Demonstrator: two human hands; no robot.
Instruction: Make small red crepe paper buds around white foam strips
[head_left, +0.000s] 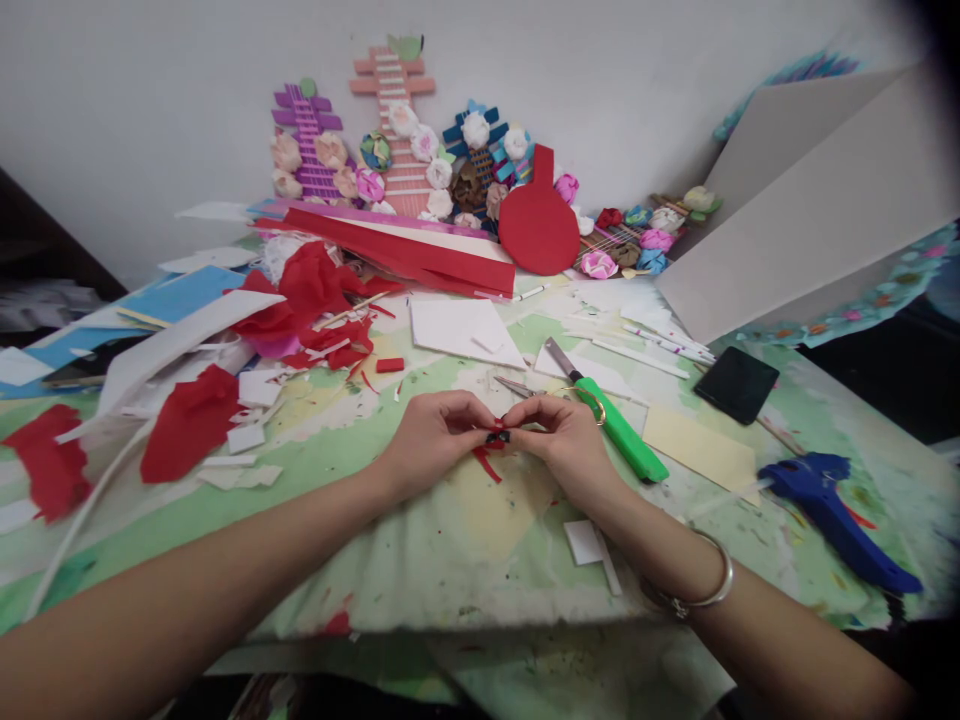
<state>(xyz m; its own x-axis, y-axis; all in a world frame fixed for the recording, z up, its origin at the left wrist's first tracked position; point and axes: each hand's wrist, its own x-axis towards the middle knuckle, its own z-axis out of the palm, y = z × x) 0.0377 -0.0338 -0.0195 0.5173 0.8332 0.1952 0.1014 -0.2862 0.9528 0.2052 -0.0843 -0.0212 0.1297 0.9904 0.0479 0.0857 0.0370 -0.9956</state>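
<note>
Above the front middle of the table, my left hand (437, 440) and my right hand (562, 440) meet fingertip to fingertip. Both are pinched on a small piece of red paper (491, 462), mostly hidden by the fingers; a narrow red strip hangs below them. Just beyond my right hand lie scissors (517, 386) with gold handles, partly covered by it. A green utility knife (619, 430) lies to the right of that hand. A small red block (390, 365) rests on the table beyond my left hand.
Red paper scraps (191, 425) and white offcuts (247, 437) cover the left. A blue glue gun (832, 510), black phone-like object (737, 385) and yellow card (701, 450) lie right. Flower-decorated crafts (397, 130) and a red paddle-shaped piece (538, 225) lean on the wall.
</note>
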